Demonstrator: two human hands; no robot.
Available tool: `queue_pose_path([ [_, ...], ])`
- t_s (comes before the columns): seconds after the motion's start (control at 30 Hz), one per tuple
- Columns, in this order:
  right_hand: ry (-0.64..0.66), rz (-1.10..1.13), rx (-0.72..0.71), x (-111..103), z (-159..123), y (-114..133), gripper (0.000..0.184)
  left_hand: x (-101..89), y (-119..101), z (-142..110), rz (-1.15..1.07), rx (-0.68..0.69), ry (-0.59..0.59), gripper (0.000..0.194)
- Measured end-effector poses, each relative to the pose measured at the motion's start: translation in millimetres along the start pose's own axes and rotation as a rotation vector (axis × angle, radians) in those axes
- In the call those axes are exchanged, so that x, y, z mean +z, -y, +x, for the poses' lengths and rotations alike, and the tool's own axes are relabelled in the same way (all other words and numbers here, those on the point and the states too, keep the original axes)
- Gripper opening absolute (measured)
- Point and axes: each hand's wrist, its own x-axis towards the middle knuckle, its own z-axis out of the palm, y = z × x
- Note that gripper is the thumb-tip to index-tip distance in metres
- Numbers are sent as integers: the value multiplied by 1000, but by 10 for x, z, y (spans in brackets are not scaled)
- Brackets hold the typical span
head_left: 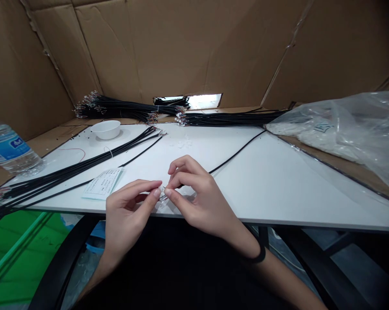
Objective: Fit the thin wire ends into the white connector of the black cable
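**2 hands, 1 tiny wire end**

Pretty fiddly: the left hand (126, 211) and right hand (197, 198) both pinch a wire end (163, 194) just above the front edge of the table (278, 193), with a card (102, 184) and wire bundles (71, 172) lying on it.

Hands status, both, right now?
Left hand: closed, pinching a small wire connector.
Right hand: closed, pinching the same small wire connector from the other side.
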Motion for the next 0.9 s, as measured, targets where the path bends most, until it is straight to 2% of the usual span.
queue_pose_path([
  [0.27,2,-14,15,3,-7,-14,14,56,11,-42,149,131,-84,20],
  [0.9,39,17,46,-9,-26,-2,16,49,18,-60,199,161,-92,20],
])
